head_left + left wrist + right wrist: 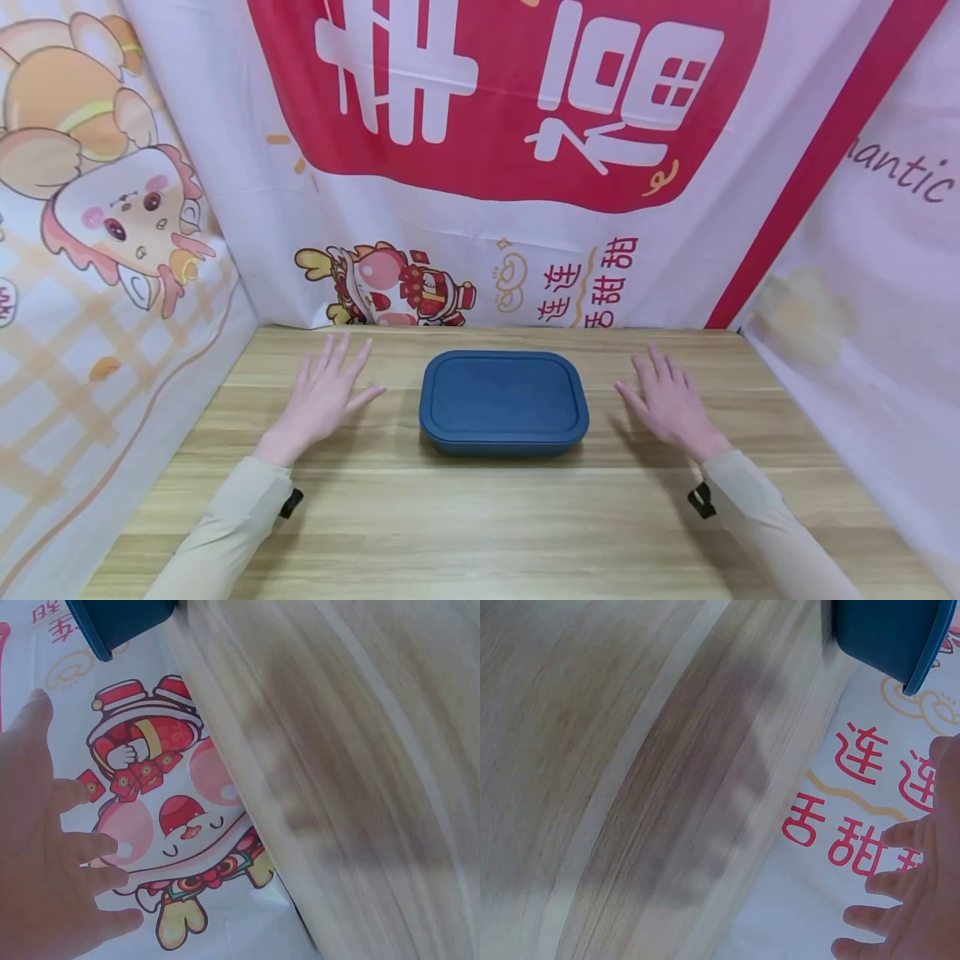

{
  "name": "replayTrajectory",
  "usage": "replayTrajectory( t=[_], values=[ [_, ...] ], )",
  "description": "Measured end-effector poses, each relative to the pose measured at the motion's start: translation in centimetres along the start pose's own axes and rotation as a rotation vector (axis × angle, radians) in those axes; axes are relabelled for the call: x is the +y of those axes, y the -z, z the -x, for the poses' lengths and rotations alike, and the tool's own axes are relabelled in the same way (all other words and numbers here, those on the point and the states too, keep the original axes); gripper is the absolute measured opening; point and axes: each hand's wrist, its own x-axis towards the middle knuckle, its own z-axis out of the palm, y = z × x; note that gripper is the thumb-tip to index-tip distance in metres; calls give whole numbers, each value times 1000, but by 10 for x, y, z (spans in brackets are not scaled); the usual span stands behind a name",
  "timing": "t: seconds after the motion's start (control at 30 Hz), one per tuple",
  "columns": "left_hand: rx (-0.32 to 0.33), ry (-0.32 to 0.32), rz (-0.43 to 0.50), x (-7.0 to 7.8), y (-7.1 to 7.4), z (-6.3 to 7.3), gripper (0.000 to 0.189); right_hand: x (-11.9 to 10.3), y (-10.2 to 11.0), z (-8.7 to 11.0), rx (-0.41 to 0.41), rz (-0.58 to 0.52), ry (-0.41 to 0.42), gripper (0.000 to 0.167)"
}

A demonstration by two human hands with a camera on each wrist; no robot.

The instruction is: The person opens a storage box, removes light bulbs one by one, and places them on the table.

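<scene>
Sleeves [231, 523] are nearest — left hand [318, 400], right hand [670, 406] flank blue box [504, 400].

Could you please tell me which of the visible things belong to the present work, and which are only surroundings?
Probably part of the work:
Blue lidded container, nearest to both hands
Left hand, not touching it
Right hand, also not touching it

Only surroundings:
Wooden table, under the container
Printed cloth, hanging behind
Black wrist attachments
</scene>
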Motion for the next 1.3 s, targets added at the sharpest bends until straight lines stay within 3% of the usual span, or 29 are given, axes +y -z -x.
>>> replayTrajectory(
  t=[0.17, 0.4, 0.57, 0.93, 1.3],
  values=[
    [32, -6, 62, 7, -1, -1, 81, -7, 2, 1, -3, -54, 28, 78],
    [168, -84, 157, 14, -6, -2, 71, -20, 5, 2, 8, -102, 80, 75],
    [220, -114, 242, 21, -13, -2, 58, -32, 5, 3, 29, -96, 120, 67],
    [165, -112, 410, 40, -20, -3, 49, -53, 7, 7, 77, -151, 201, 48],
    [83, -57, 524, 56, -24, -9, 52, -67, 8, 8, 106, -271, 230, 40]
  ],
)
